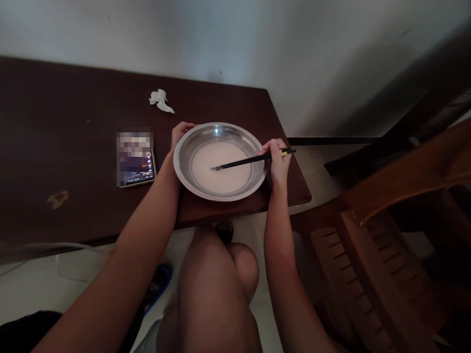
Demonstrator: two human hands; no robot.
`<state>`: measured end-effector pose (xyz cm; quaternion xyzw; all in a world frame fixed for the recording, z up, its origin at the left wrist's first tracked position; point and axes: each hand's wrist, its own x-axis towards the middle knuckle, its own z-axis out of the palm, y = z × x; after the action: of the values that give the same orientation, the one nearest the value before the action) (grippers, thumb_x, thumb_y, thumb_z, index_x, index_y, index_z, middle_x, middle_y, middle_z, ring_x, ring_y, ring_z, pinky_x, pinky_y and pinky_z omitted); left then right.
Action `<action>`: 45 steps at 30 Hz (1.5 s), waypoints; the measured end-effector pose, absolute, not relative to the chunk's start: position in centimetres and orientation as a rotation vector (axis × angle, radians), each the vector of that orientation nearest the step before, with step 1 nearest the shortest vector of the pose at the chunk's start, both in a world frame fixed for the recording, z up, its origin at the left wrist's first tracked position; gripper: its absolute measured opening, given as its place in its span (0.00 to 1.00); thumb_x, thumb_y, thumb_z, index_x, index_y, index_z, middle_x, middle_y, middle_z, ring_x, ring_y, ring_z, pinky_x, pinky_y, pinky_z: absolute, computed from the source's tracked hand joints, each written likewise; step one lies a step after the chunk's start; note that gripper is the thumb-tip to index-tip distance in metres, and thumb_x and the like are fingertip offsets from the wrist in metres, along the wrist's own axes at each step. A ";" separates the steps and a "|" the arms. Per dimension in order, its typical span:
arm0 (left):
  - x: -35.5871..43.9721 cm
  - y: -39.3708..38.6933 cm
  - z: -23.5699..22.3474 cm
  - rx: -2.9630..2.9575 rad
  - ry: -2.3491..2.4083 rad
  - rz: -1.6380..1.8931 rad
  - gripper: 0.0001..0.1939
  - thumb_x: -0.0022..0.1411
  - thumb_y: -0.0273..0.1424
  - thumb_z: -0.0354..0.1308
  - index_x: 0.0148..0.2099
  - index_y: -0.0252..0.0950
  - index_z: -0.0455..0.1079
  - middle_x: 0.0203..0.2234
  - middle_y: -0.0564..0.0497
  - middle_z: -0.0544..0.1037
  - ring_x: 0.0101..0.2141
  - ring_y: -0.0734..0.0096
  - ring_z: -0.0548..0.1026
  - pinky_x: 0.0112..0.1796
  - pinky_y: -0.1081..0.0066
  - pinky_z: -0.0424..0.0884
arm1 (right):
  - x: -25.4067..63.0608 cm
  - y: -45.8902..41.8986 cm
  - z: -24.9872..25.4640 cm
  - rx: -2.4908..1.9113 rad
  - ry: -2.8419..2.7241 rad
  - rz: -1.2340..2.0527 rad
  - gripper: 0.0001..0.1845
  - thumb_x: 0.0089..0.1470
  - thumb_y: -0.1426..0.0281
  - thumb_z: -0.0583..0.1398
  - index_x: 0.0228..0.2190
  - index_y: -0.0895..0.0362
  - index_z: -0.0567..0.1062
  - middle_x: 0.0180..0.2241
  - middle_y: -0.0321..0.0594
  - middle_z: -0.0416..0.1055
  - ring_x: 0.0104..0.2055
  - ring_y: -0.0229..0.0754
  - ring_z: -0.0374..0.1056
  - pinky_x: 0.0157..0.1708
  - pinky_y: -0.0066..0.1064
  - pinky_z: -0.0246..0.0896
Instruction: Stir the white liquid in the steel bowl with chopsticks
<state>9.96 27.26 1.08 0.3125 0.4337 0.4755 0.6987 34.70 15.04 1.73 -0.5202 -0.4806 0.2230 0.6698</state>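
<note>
Head view shows a metal bowl [186,157] of pale liquid [221,182] at the worktop's [91,108] near edge. Right hand [277,159] fingers close around black chopsticks [241,162], their tips at the liquid. Left hand [180,135] fingers touch the bowl's far left side, partly hidden; their grip I cannot tell. Phone [142,169] and crumpled tissue [160,100] lie left.

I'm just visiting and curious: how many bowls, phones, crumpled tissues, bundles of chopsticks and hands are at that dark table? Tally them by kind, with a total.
Metal bowl: 1
Phone: 1
Crumpled tissue: 1
Black chopsticks, counted as one bundle: 1
Hands: 2, the left hand and the right hand
Total: 6
</note>
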 end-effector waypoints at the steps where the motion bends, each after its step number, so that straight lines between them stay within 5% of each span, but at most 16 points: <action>1: 10.0 27.1 1.3 0.687 0.988 1.083 0.05 0.56 0.37 0.59 0.35 0.43 0.73 0.26 0.49 0.81 0.41 0.50 0.84 0.43 0.60 0.81 | 34.7 15.0 1.8 -1.188 -1.108 0.503 0.28 0.58 0.39 0.59 0.26 0.50 0.70 0.19 0.26 0.63 0.22 0.34 0.66 0.32 0.32 0.67; 7: 10.5 26.0 2.9 0.729 1.051 1.044 0.07 0.60 0.39 0.58 0.36 0.42 0.73 0.27 0.49 0.81 0.40 0.48 0.84 0.42 0.57 0.80 | 34.8 15.1 1.8 -1.212 -0.953 0.381 0.30 0.61 0.38 0.54 0.24 0.50 0.66 0.20 0.27 0.62 0.20 0.33 0.65 0.31 0.32 0.67; 13: 10.7 25.7 3.4 0.645 1.014 1.073 0.12 0.64 0.30 0.52 0.29 0.41 0.72 0.22 0.51 0.78 0.40 0.57 0.82 0.46 0.63 0.76 | 34.6 15.0 2.1 -1.192 -1.091 0.480 0.28 0.56 0.39 0.61 0.27 0.50 0.72 0.19 0.27 0.66 0.22 0.34 0.68 0.33 0.33 0.69; 19: 10.8 25.6 4.0 0.588 1.048 1.062 0.15 0.67 0.28 0.49 0.29 0.41 0.72 0.20 0.54 0.77 0.38 0.62 0.79 0.46 0.66 0.72 | 34.8 15.1 1.8 -1.163 -0.955 0.414 0.30 0.60 0.38 0.56 0.24 0.51 0.68 0.17 0.25 0.62 0.18 0.33 0.64 0.29 0.31 0.65; 36: 10.5 25.7 2.9 0.646 0.991 1.077 0.08 0.61 0.32 0.54 0.30 0.42 0.72 0.22 0.52 0.78 0.41 0.58 0.80 0.45 0.63 0.73 | 34.7 15.0 1.9 -1.206 -1.085 0.411 0.26 0.62 0.42 0.56 0.28 0.50 0.72 0.20 0.27 0.67 0.24 0.35 0.70 0.37 0.35 0.70; 41: 10.3 25.9 2.6 0.652 0.974 1.088 0.06 0.60 0.31 0.56 0.31 0.42 0.72 0.21 0.53 0.78 0.40 0.57 0.79 0.45 0.62 0.73 | 34.8 15.0 1.8 -1.176 -0.993 0.442 0.28 0.61 0.40 0.55 0.26 0.50 0.69 0.17 0.26 0.62 0.20 0.34 0.65 0.31 0.33 0.66; 45: 10.3 26.0 2.5 0.667 0.965 1.064 0.06 0.59 0.32 0.55 0.31 0.42 0.72 0.20 0.53 0.78 0.39 0.56 0.79 0.44 0.61 0.73 | 34.7 15.0 1.7 -1.177 -1.115 0.507 0.27 0.58 0.39 0.59 0.29 0.50 0.72 0.19 0.28 0.68 0.25 0.37 0.71 0.36 0.34 0.70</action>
<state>10.27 26.00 2.51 0.2997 0.4336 0.4783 0.7024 34.72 15.00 1.68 -0.5204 -0.4927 0.2239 0.6605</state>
